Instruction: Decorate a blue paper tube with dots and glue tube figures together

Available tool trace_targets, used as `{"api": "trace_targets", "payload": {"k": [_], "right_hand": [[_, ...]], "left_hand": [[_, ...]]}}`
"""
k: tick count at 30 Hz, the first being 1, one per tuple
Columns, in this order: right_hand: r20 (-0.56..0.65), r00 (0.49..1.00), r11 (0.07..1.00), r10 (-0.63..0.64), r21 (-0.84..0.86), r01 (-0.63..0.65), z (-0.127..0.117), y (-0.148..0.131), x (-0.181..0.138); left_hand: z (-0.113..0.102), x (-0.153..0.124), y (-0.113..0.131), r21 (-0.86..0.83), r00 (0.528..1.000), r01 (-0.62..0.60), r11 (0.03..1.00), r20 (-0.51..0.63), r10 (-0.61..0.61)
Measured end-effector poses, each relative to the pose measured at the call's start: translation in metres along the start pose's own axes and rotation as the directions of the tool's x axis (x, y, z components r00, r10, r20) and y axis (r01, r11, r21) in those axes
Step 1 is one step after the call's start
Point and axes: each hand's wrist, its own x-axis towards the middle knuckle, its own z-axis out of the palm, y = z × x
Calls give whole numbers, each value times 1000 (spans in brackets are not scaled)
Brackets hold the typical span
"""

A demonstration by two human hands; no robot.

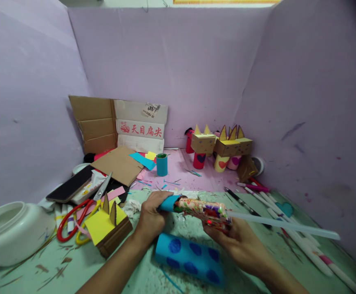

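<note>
My right hand [240, 241] grips a patterned hot glue gun [207, 210], its small red light lit and a long translucent glue stick [285, 223] sticking out of the back. In my left hand [151, 214] is a short blue paper-covered tube [169, 203]. The gun's front end meets the tube's open end; the nozzle itself is hidden. Below, between my forearms, lies a longer blue tube [190, 259] with dark blue spots. Left of my left wrist sits a small cardboard box [115, 234] with a yellow top and two pointed ears.
Red-handled scissors [73, 220], a phone [70, 183] and a white pot [15, 228] are at the left. Box-headed cardboard figures [202, 145] and a blue tube [162, 165] stand at the back. Markers [300, 245] lie along the right. Folded cardboard [141, 122] leans behind.
</note>
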Motion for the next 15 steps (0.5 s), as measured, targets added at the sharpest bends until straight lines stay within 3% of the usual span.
{"api": "trace_targets", "payload": {"k": [15], "right_hand": [[29, 998, 996, 63, 60, -64, 1, -2, 0]], "left_hand": [[0, -1, -1, -22, 1000, -13, 1000, 2, 13]]}}
